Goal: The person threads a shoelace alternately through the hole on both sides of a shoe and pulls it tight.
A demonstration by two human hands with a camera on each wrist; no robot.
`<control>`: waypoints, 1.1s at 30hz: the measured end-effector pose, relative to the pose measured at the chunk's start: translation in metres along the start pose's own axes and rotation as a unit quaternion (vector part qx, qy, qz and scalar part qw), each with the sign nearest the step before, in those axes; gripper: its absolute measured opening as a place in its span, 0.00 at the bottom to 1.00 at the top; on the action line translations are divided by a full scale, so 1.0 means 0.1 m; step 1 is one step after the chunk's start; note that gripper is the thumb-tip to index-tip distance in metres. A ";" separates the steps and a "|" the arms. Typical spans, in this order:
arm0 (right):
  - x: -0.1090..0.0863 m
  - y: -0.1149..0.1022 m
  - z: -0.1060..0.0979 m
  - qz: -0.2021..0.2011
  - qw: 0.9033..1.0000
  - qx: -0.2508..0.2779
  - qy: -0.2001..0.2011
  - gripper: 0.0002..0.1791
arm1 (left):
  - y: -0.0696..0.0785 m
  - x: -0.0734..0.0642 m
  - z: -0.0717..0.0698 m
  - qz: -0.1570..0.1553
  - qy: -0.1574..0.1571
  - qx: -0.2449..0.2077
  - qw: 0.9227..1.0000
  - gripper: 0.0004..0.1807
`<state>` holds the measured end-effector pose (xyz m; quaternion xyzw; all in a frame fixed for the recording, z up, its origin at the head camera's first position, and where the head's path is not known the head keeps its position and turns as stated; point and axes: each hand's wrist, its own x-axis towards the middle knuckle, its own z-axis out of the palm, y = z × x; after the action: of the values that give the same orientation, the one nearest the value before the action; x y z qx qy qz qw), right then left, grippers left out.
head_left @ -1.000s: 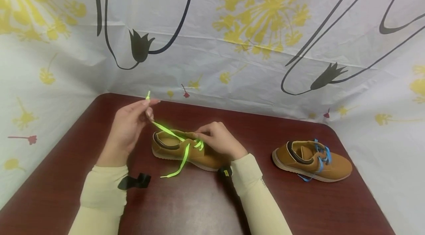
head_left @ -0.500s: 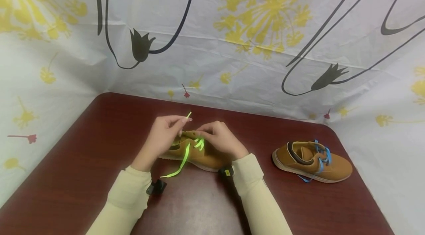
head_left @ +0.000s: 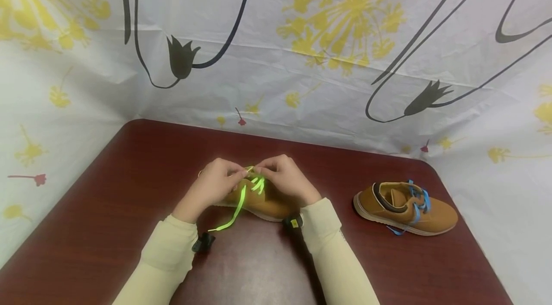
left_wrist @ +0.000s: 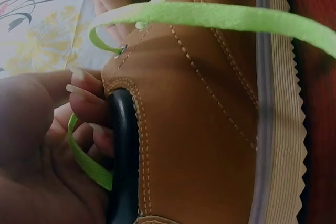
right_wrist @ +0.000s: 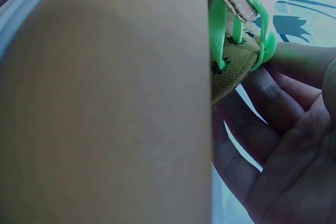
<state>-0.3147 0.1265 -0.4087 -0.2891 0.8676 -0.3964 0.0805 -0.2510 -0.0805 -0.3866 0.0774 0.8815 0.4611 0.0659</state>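
A tan shoe (head_left: 269,208) with a neon green shoelace (head_left: 237,208) stands left of the table's middle, toe to the right. My left hand (head_left: 212,184) pinches one lace end at the far eyelet flap, its tip showing between thumb and forefinger. More of that lace trails under the left fingers by the dark padded collar (left_wrist: 122,150) in the left wrist view. At the same flap, my right hand (head_left: 285,179) grips the shoe's edge beside the laced eyelets. The lace's other end hangs over the near side onto the table. Both hands hide much of the shoe opening.
A second tan shoe (head_left: 435,216) with a blue lace (head_left: 417,214) stands at the right of the dark red table (head_left: 258,266). Behind rises a white sheet (head_left: 258,75) printed with flowers. Black straps (head_left: 203,242) sit at both wrists.
My left hand has come from the upper left, carrying the lace end right and down to the far flap beside the right hand. The right hand has stayed in place.
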 end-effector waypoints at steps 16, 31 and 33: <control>0.00 0.01 -0.01 0.011 1.000 0.019 -0.003 0.10 | 0.02 0.01 0.02 -0.018 0.009 0.049 0.999 0.13; 0.00 0.04 0.00 0.011 1.000 0.026 -0.011 0.10 | 0.03 0.01 0.04 -0.023 0.021 0.061 0.998 0.12; 0.00 0.05 -0.01 0.007 1.000 0.027 -0.012 0.09 | 0.02 0.01 0.05 -0.020 0.024 0.063 0.998 0.12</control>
<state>-0.3172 0.1292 -0.4117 -0.2853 0.8578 -0.4152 0.1018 -0.2508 -0.0752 -0.3875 0.0531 0.9115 0.4050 0.0488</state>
